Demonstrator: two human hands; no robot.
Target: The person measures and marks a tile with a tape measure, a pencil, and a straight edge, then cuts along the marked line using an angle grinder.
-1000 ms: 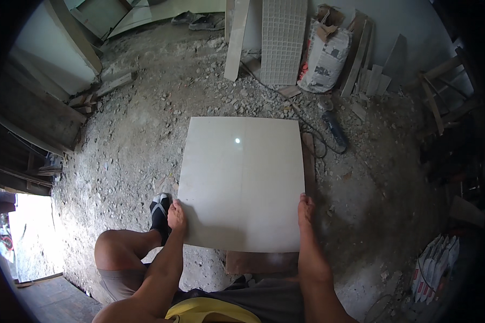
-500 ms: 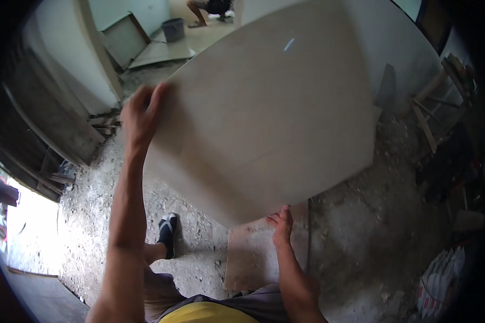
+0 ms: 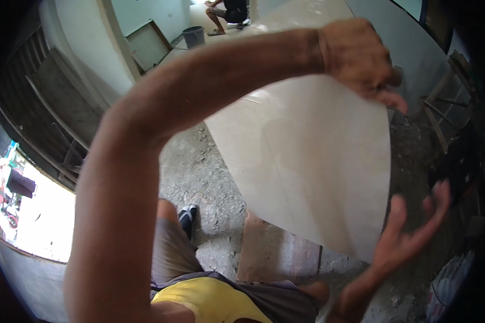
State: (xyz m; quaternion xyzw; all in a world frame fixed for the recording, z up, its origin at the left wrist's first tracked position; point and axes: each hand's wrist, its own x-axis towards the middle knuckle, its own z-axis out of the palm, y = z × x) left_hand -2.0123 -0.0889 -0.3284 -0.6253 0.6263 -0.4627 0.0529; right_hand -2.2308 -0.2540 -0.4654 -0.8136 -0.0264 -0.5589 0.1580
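A large, pale, thin board [image 3: 318, 161] stands tilted in front of me, its lower corner near the floor by my feet. My left arm crosses over it, and my left hand [image 3: 358, 56] has its fingers curled over the board's right edge. The far part of the board is partly covered by that arm. Beside the lower right edge, my right hand [image 3: 407, 234] is raised with its fingers spread and nothing in it. Whether its thumb touches the board, I cannot tell.
A reddish-brown panel [image 3: 277, 250] lies on the rubble-strewn floor [image 3: 199, 167]. Wooden boards [image 3: 64, 97] lean at the left. A dark bucket [image 3: 194, 36] and a crouching person [image 3: 234, 12] are farther back. A wooden frame [image 3: 442, 107] and white sacks [image 3: 452, 282] stand right.
The board has turned and its lower corner has swung right. My left hand has moved from its left edge across to its right edge. My right hand has let go of the lower edge.
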